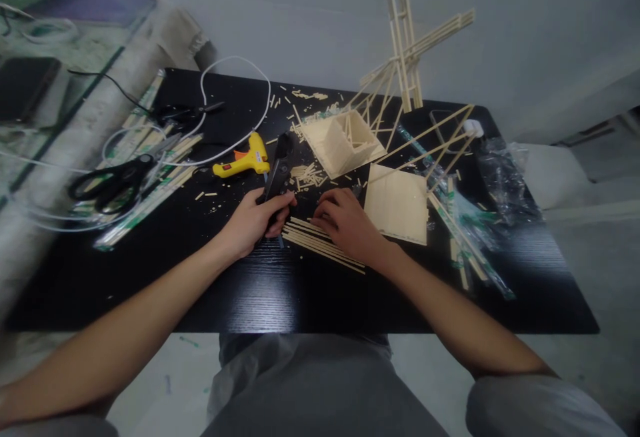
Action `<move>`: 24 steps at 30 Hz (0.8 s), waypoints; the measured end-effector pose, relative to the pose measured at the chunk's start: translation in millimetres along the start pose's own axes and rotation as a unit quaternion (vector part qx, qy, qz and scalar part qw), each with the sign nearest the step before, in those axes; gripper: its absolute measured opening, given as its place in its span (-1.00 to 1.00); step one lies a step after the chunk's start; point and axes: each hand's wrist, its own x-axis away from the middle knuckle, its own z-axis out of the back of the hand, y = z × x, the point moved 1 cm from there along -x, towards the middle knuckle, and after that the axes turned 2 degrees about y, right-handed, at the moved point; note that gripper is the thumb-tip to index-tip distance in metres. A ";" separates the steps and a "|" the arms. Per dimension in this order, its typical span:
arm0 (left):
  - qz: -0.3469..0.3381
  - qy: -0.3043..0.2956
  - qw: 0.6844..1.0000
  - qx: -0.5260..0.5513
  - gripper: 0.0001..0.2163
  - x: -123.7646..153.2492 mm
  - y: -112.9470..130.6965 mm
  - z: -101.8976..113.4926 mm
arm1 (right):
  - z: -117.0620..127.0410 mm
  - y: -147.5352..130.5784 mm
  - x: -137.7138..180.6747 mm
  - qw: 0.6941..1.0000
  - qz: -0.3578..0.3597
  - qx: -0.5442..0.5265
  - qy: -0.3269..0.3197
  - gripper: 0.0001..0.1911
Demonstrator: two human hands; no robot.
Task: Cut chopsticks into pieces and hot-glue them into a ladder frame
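Note:
My left hand (257, 222) is closed around a black hand tool (278, 173), which looks like a hand cutter and points away from me. Just right of it, my right hand (345, 220) lies over a row of thin wooden sticks (320, 245). Its fingers are bent and bunched near the thumb; whatever they pinch is hidden. Beyond the hands is a small pile of cut stick pieces (307, 175). A yellow glue gun (245, 159) lies left of the cutter. To the right of my right hand is a flat square wooden board (397, 203).
Behind stands a wooden stick structure (345, 143) with crossed blades (405, 50). Large black scissors (115, 180) rest over packaged sticks (150, 213) on the left, among a looping white cable (270, 93). Plastic wrapping (507, 177) and more sticks (457, 237) lie right on the black table (240, 300).

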 end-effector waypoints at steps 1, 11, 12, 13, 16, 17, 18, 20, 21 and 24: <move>-0.008 0.006 1.000 -0.022 -0.75 -0.1 -0.5 0.7 | -2.0 -1.5 0.1 1.000 -0.002 0.011 -0.005 -0.95; -0.189 0.108 0.858 -0.464 -0.90 1.8 7.8 13.1 | 9.6 9.0 -2.0 0.998 -0.016 0.008 0.066 -0.88; -0.178 0.113 0.840 -0.499 -0.90 0.7 7.6 15.0 | 11.5 13.3 -1.7 0.997 -0.026 0.021 0.068 -0.87; -0.166 0.115 0.821 -0.534 -0.88 -0.6 7.1 16.9 | 12.4 17.6 -0.9 0.997 -0.038 0.038 0.063 -0.87; -0.133 0.114 0.774 -0.608 -0.82 -4.5 6.2 22.5 | 10.3 26.3 3.0 0.995 -0.056 0.071 0.035 -0.88; -0.125 0.115 0.765 -0.621 -0.81 -5.5 6.3 24.1 | 9.2 27.5 4.4 0.995 -0.058 0.074 0.025 -0.88; -0.120 0.117 0.758 -0.630 -0.80 -6.3 6.6 25.5 | 8.3 28.0 5.6 0.995 -0.057 0.074 0.017 -0.88; -0.115 0.123 0.747 -0.643 -0.78 -7.4 7.5 27.6 | 8.6 27.5 7.2 0.997 -0.054 0.061 0.011 -0.87; -0.116 0.125 0.744 -0.646 -0.78 -7.7 7.8 28.4 | 9.6 27.0 7.6 0.997 -0.053 0.049 0.012 -0.86; -0.127 0.129 0.742 -0.646 -0.78 -8.0 8.0 29.5 | 14.3 26.3 7.8 0.999 -0.050 0.005 0.009 -0.80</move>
